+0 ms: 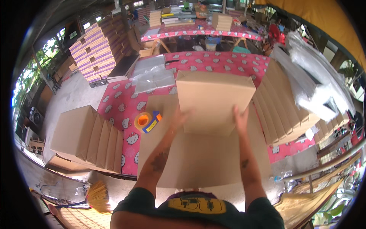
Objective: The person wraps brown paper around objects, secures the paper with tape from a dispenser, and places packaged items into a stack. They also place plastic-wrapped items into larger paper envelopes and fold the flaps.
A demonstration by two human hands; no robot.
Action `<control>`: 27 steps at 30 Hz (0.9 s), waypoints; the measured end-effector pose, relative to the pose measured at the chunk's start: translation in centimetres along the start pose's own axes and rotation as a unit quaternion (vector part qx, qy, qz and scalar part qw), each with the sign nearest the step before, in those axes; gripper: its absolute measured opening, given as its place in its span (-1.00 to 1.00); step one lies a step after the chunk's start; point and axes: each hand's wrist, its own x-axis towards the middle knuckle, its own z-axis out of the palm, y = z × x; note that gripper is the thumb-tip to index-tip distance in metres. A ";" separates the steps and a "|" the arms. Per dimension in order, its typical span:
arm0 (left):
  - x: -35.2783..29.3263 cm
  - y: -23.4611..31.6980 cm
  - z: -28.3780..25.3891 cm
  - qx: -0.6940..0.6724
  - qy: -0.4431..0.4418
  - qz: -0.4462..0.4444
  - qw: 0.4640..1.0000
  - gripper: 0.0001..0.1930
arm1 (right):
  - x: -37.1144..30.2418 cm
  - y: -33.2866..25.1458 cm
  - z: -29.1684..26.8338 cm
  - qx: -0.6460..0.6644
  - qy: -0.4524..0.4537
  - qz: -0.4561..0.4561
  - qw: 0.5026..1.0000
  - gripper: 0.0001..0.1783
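Note:
A large brown paper-wrapped box stands in front of me on a flat brown sheet, at the middle of the table. My left hand is at the box's lower left side, its fingers smeared by motion. On the right side my right hand grips the box's edge, with the thumb against the near face. An orange-cored tape roll in a blue and yellow tape dispenser lies left of my left hand, on the edge of the sheet.
Brown wrapped packs stand in a row at left; a longer row stands at right, with clear plastic over it. Plastic sheets lie on the pink patterned tablecloth. Stacked cartons rise behind. A person is at the far table.

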 end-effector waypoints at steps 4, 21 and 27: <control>-1.9 -5.5 -1.1 -0.002 -0.010 -0.020 1.000 -0.13 | -8.1 10.9 -2.6 -0.023 -0.023 0.211 0.977 -0.17; -26.1 25.6 -10.5 0.321 0.385 0.149 0.853 -0.32 | -6.8 -9.5 24.2 0.185 -0.200 0.193 0.943 -0.13; -30.2 33.4 -19.7 0.230 0.534 0.255 0.773 -0.39 | -5.6 -23.1 42.3 0.175 -0.453 0.017 0.874 -0.22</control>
